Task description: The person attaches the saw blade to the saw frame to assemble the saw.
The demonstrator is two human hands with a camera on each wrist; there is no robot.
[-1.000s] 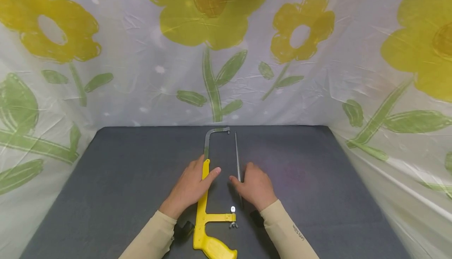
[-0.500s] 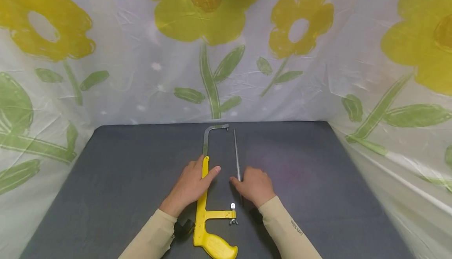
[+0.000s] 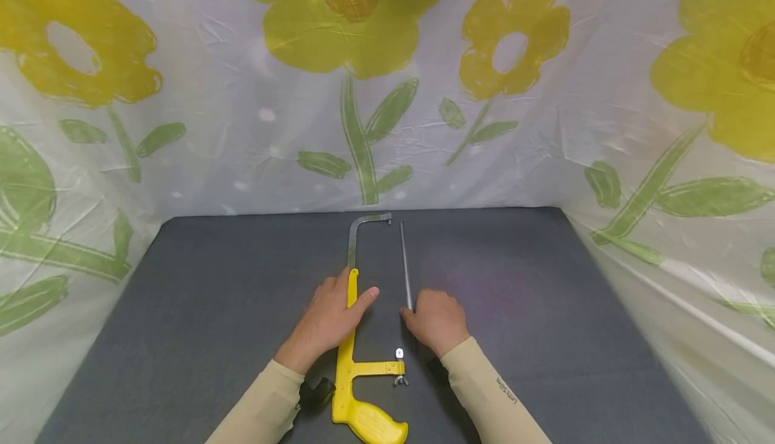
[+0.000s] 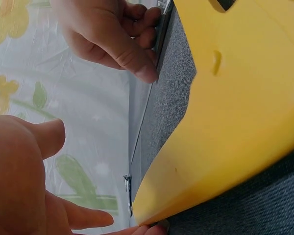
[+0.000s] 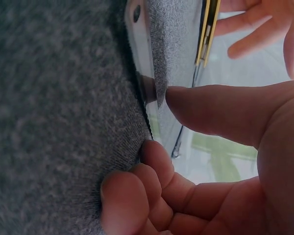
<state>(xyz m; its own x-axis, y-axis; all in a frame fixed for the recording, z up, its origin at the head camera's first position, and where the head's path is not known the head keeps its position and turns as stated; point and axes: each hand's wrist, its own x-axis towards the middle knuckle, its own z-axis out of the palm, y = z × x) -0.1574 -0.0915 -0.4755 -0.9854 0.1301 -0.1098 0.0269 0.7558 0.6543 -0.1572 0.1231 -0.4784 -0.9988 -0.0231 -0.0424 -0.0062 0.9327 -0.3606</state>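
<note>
A yellow hacksaw frame (image 3: 344, 366) lies on the dark table, its handle nearest me and its metal front bow at the far end. My left hand (image 3: 327, 315) rests across the frame's back with fingers extended and thumb stretched out. To the right lies a loose hacksaw blade (image 3: 406, 262), roughly parallel to the frame. The right hand (image 3: 437, 321) has its fingers curled in at the near part of the blade, thumb at the opposite edge. In the right wrist view, curled fingertips (image 5: 157, 159) touch the toothed edge of the blade (image 5: 146, 81).
A wing nut (image 3: 400, 381) sits on the frame's near arm, and a small pin (image 3: 390, 220) on the far one. Dark cloth covers the table (image 3: 533, 363). A flower-printed curtain (image 3: 254, 134) rises behind and at both sides.
The right thumb has drawn back to the right, from across the blade to its edge, and the right fingers look more curled. The left hand and the frame stay put.
</note>
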